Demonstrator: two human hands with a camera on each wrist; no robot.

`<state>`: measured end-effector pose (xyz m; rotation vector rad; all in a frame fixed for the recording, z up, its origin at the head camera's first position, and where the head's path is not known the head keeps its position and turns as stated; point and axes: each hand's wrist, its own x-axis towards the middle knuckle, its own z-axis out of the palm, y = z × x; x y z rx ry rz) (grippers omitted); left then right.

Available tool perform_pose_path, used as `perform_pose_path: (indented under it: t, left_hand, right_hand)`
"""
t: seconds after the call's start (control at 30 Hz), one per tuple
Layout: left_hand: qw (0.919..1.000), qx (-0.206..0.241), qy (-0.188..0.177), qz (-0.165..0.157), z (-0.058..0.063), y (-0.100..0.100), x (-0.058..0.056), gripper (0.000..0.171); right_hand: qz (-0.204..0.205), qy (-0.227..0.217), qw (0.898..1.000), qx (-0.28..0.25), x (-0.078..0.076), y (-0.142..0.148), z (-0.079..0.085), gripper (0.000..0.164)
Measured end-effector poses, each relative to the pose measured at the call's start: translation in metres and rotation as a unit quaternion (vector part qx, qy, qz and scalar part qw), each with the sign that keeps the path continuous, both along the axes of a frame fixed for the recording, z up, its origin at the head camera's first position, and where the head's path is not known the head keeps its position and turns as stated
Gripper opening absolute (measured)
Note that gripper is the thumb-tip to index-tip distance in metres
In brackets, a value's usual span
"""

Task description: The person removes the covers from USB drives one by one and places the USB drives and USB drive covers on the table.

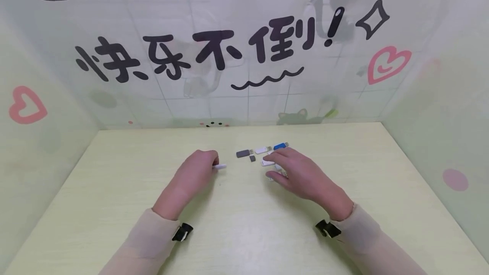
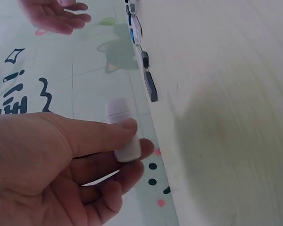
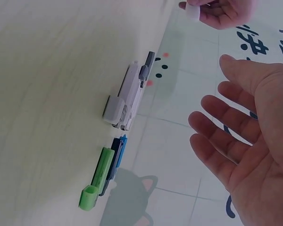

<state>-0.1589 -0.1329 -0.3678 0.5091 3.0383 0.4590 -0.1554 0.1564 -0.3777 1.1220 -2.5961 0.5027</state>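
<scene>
My left hand [image 1: 195, 174] pinches a white USB stick [image 2: 127, 150] between thumb and fingers, above the table's left-middle part. A seam runs round the stick near one end in the left wrist view. My right hand [image 1: 305, 178] hovers with relaxed, spread fingers over a group of USB sticks and partly hides them in the head view. Around its fingertips lie a blue stick [image 1: 280, 146], a white stick [image 1: 261, 150] with its metal plug bare, and another white one [image 1: 267, 163]. Left of these are a dark grey stick [image 1: 242, 154] and its small cap [image 1: 252, 158].
The right wrist view also shows a green stick [image 3: 103, 167] with a green cap [image 3: 88, 197] by its end, and a white cap [image 3: 114, 109]. The pale wooden table [image 1: 237, 232] is bounded by a printed back wall [image 1: 183, 109] and side walls.
</scene>
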Motion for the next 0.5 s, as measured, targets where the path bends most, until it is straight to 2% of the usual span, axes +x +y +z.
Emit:
perform_pose_path:
  t: [0.2,0.5]
  left_hand:
    - [0.9985,0.005,0.054,-0.005,0.001,0.015,0.006,0.008]
    - [0.9962,0.009,0.083,-0.023,0.006,0.04,0.019,0.01]
  right_hand:
    - [0.003,0.006,1.0,0.011,-0.003,-0.006,0.003,0.034]
    - [0.016,0.015,1.0,0.011,-0.003,-0.02,0.005,0.034]
